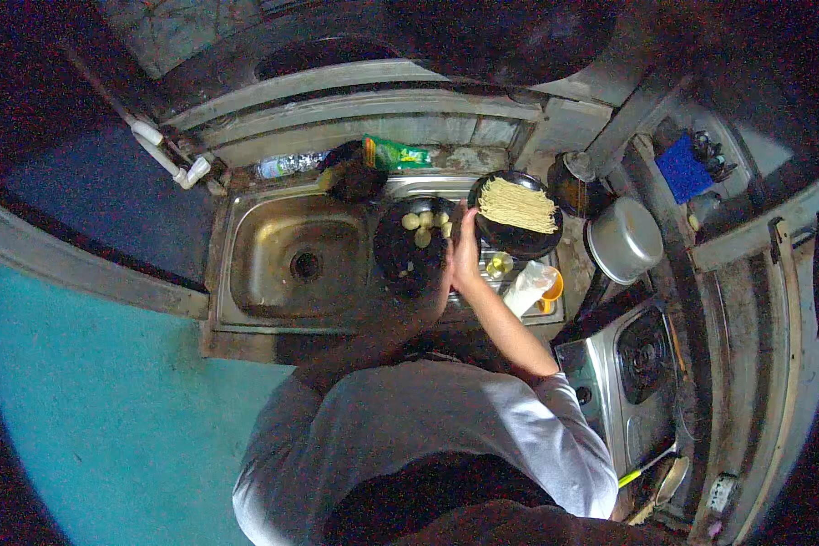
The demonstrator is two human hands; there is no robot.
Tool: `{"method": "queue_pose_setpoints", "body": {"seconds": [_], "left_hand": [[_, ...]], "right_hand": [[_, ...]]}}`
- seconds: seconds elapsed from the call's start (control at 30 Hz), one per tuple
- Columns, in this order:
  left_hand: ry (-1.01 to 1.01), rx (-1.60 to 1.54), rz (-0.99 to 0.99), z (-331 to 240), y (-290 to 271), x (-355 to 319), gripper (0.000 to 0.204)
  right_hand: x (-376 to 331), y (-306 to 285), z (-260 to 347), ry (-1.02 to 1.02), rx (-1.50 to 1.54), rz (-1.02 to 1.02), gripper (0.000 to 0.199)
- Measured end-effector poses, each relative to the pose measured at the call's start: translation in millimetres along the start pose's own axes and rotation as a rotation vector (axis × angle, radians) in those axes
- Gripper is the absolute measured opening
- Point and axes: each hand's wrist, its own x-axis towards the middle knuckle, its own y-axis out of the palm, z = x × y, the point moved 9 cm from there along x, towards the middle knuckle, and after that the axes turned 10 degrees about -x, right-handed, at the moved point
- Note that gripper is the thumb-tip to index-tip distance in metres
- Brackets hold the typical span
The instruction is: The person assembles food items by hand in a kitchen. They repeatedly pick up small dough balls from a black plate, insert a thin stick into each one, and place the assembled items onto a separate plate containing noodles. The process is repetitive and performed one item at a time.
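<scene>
My right hand (465,253) and my left hand (446,271) are brought palm to palm, right fingers stretched upward. The left hand is mostly in shadow. Whatever lies between the palms is hidden. They are over the right edge of a dark round plate (393,257), which bears several pale round balls (424,221) and a small pale bit lower down. Close to my right fingertips, a second dark plate (493,238) holds a block of dry yellow noodles (517,206). Just right of my right wrist stands a small clear bowl (500,265) with something yellowish in it.
A steel sink (266,255) lies left. Behind stand a clear bottle (289,165), a dark pot (353,173) and a green packet (398,153). Rightward are a white plastic bag (528,288), an orange cup (552,289), a silver pot (624,238) and a gas stove (642,382).
</scene>
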Motion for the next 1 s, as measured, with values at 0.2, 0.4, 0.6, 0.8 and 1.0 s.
{"method": "queue_pose_setpoints", "body": {"seconds": [0.2,0.4,0.6,0.8,1.0], "left_hand": [[-0.031,0.038,-0.157,1,-23,-6,0.057],[-0.184,-0.106,-0.445,-22,-123,-3,0.056],[-0.248,-0.094,-0.52,-7,-120,-5,0.056],[-0.583,-0.114,-0.18,51,-90,-33,0.053],[-0.502,-0.103,-0.011,31,-75,-47,0.048]], "right_hand": [[-31,46,8,0.097,-0.019,0.278,0.087],[-49,46,-41,-0.322,-0.42,0.422,0.04],[-52,16,-50,-0.175,-0.65,0.326,0.016],[-40,-35,-64,-0.227,-0.57,0.038,0.014],[-39,-40,-85,-0.016,-0.263,0.131,0.018]]}}
